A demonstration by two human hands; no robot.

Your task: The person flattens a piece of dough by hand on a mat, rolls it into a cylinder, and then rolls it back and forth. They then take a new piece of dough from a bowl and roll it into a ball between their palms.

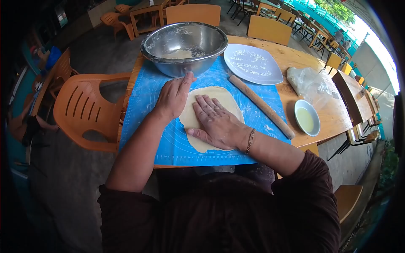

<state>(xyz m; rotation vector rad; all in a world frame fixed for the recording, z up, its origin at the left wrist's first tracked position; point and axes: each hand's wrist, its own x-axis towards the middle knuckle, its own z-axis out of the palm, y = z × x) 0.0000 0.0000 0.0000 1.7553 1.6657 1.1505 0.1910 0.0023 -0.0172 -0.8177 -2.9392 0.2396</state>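
Note:
A thin, flattened round of pale dough [194, 139] lies on a blue silicone mat [141, 139] with printed measuring lines. My right hand [215, 120] rests palm down on the dough, its fingers stretched out and the thumb apart. Over the dough's upper left edge is my left hand [174, 97], turned on its side with the thumb up; it holds nothing I can see, and its fingers are partly hidden. A wooden rolling pin [262, 106] lies slanted on the mat, right of the dough.
Behind my left hand stands a large steel bowl [185, 67] with floury residue. A floured white plate [272, 71], a clear plastic bag [312, 84] and a small bowl of yellowish liquid [301, 114] are to the right. An orange chair [69, 105] stands at the table's left.

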